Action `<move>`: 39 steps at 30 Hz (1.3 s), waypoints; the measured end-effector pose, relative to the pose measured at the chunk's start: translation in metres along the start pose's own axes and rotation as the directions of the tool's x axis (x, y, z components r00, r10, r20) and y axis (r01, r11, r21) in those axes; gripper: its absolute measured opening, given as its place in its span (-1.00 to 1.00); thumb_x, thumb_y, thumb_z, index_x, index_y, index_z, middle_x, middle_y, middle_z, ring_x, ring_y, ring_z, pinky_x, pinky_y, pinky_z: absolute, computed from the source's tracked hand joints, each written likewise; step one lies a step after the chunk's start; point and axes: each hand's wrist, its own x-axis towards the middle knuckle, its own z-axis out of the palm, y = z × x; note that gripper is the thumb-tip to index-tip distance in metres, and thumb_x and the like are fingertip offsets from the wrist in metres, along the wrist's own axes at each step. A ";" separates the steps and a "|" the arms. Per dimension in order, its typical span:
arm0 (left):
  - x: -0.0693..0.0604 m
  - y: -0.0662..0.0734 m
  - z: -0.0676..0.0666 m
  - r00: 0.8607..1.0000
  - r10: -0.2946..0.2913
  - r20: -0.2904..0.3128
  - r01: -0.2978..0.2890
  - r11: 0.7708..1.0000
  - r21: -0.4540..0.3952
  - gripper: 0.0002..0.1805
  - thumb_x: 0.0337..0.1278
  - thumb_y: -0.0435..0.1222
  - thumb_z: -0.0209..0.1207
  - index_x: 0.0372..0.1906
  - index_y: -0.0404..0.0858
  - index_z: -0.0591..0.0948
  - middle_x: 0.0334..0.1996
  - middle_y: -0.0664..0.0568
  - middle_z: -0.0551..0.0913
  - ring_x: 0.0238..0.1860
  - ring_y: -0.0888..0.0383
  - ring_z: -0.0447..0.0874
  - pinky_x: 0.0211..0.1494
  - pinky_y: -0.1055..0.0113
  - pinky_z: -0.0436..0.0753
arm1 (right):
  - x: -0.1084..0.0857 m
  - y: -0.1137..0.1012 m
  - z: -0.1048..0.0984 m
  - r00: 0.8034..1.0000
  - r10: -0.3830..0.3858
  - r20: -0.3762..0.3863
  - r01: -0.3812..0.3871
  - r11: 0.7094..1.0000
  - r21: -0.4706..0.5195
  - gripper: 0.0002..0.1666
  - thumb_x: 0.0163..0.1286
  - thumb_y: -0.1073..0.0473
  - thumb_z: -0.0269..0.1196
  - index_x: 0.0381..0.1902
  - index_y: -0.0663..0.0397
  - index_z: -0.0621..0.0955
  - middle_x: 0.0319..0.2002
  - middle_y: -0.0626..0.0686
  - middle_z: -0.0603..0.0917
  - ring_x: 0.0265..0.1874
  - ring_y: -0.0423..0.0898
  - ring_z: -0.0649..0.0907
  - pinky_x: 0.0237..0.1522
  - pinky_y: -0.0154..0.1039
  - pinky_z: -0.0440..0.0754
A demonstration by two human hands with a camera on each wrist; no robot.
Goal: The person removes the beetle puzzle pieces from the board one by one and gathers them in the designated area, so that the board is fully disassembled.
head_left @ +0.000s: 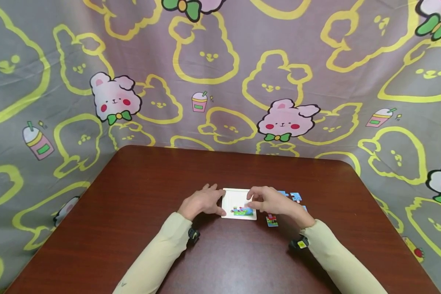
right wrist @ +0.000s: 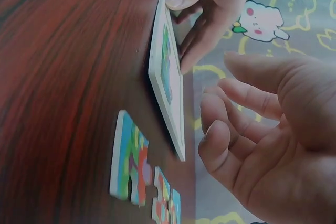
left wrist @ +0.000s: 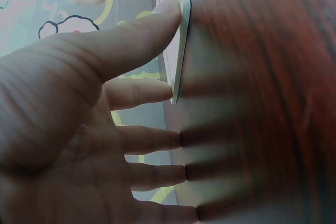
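Note:
A white puzzle tray (head_left: 235, 197) lies on the table, with joined colourful pieces (head_left: 243, 211) along its lower right part. My left hand (head_left: 203, 201) rests at the tray's left side with fingers straight. In the left wrist view its thumb (left wrist: 142, 38) touches the tray's edge, and the other fingertips reach down to the tabletop. Above the tray's right side hovers my right hand (head_left: 273, 201), its fingers loosely bent; the right wrist view shows nothing between them. Loose puzzle pieces lie right of the tray, among them a red-and-green one (head_left: 272, 221) and a blue one (head_left: 296, 197).
The brown wooden table (head_left: 161, 175) has rounded far corners. Behind it and at both sides hangs a grey cloth (head_left: 220, 94) printed with cartoon rabbits. My right forearm partly covers the loose pieces in the head view.

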 end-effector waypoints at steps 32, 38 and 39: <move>-0.002 0.003 0.001 1.000 0.000 -0.022 0.000 1.000 0.012 -0.20 0.07 0.09 0.34 0.41 -0.05 0.38 0.49 -0.20 0.22 0.51 -0.28 0.08 0.42 -0.19 0.31 | 0.013 -0.004 0.028 0.999 0.039 0.032 -0.034 0.989 -0.144 -0.80 0.19 0.23 0.41 -0.30 0.07 0.58 -0.47 -0.12 0.58 -0.49 -0.28 0.49 -0.39 -0.38 0.47; -0.003 0.001 0.001 1.000 -0.007 -0.015 0.007 1.000 0.012 -0.20 0.09 0.09 0.33 0.42 -0.05 0.37 0.50 -0.19 0.20 0.52 -0.27 0.06 0.42 -0.19 0.30 | 0.014 -0.006 0.030 0.999 0.042 0.026 -0.038 0.989 -0.141 -0.77 0.20 0.22 0.41 -0.28 0.06 0.54 -0.45 -0.11 0.57 -0.48 -0.28 0.49 -0.38 -0.37 0.46; -0.003 0.000 0.001 1.000 -0.006 -0.015 0.006 1.000 0.011 -0.20 0.09 0.09 0.33 0.43 -0.05 0.36 0.51 -0.19 0.20 0.52 -0.28 0.06 0.42 -0.20 0.30 | 0.015 -0.006 0.031 0.999 0.045 0.025 -0.041 0.989 -0.140 -0.76 0.20 0.22 0.41 -0.28 0.06 0.53 -0.45 -0.11 0.57 -0.49 -0.27 0.48 -0.38 -0.37 0.45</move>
